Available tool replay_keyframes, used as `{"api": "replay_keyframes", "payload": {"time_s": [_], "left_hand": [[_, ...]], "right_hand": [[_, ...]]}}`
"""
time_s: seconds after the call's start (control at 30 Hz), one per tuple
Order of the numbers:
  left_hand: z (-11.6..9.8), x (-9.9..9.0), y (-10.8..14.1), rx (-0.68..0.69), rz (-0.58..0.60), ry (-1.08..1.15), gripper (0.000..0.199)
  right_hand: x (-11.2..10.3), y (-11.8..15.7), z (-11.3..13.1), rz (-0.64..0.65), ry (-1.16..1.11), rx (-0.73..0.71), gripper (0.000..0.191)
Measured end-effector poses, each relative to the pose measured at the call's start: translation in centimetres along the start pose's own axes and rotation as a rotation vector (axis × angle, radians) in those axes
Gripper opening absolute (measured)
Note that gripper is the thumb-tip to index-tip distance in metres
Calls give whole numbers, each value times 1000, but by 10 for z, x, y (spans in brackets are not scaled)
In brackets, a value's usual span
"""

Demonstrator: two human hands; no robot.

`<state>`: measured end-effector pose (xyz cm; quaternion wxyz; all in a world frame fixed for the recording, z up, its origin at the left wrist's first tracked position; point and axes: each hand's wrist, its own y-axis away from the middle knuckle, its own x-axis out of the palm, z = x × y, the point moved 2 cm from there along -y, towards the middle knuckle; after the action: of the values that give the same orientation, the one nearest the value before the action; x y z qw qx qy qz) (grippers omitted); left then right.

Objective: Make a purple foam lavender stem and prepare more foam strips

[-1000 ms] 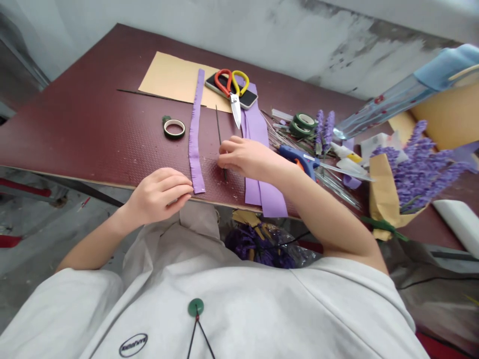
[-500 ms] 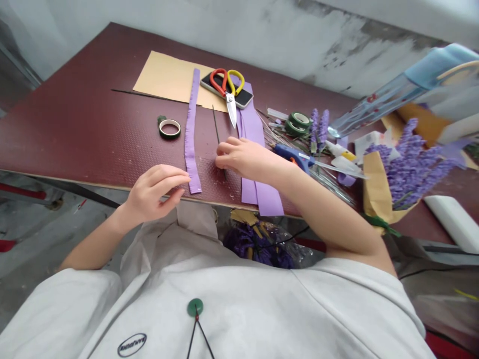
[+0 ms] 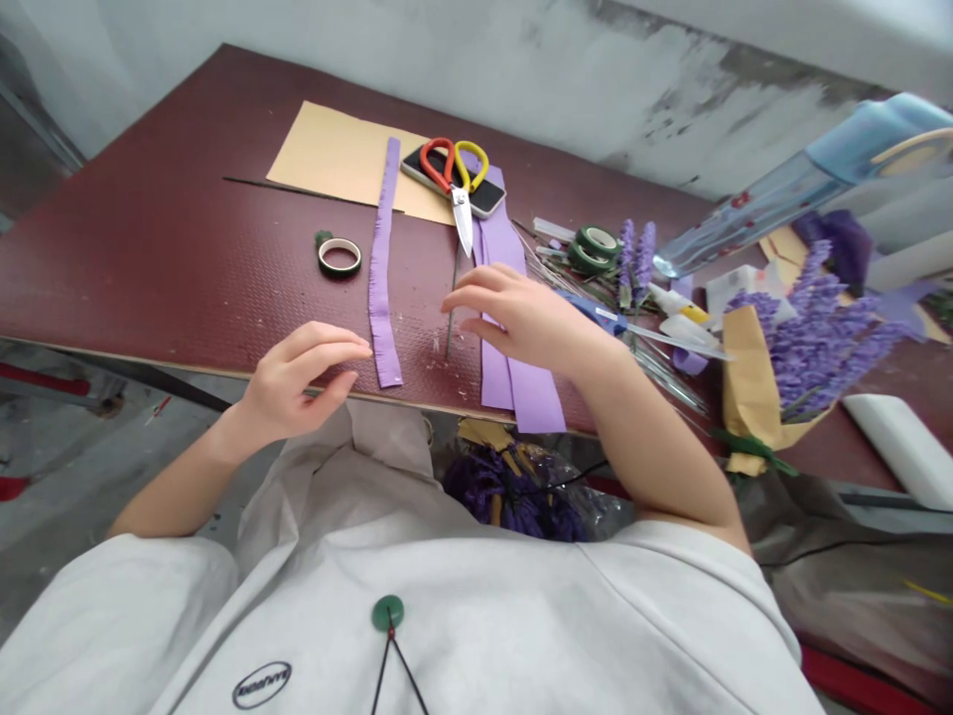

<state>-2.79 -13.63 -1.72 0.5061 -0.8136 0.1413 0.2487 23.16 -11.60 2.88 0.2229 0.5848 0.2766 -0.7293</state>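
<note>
My right hand (image 3: 525, 318) hovers with spread fingers over the wide lilac foam strips (image 3: 521, 382), just right of a thin dark wire (image 3: 451, 308) lying on the maroon board (image 3: 149, 238). My left hand (image 3: 298, 377) holds nothing; it rests near the board's front edge, its fingertips a little left of a narrow fringed lilac foam strip (image 3: 383, 268). Beyond them, red-and-yellow-handled scissors (image 3: 456, 174) lie on a black phone (image 3: 483, 202) at the edge of a tan paper sheet (image 3: 335, 154). A narrow tape roll (image 3: 340, 256) sits left of the fringed strip.
Right of my hand lie a blue glue gun (image 3: 588, 310), green floral tape rolls (image 3: 592, 248), loose wires and purple lavender sprigs (image 3: 634, 263). A kraft-wrapped lavender bunch (image 3: 819, 343) lies further right. Below the front edge sits a plastic bag of purple flowers (image 3: 513, 487).
My right hand has moved right, off the wire, and its fingers have spread. My left hand has shifted slightly up and left of the fringed strip.
</note>
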Motion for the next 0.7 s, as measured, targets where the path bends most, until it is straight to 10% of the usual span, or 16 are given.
{"api": "replay_keyframes", "payload": {"time_s": [0.33,0.7], "left_hand": [[2,2,-1,-6,30,18,24],[-13,1,-19,6,105,-53,24]], "right_hand": [[27,-15,-12,137,-64,-119,18],[7,-11,76,-166,-110,-226,21]]}}
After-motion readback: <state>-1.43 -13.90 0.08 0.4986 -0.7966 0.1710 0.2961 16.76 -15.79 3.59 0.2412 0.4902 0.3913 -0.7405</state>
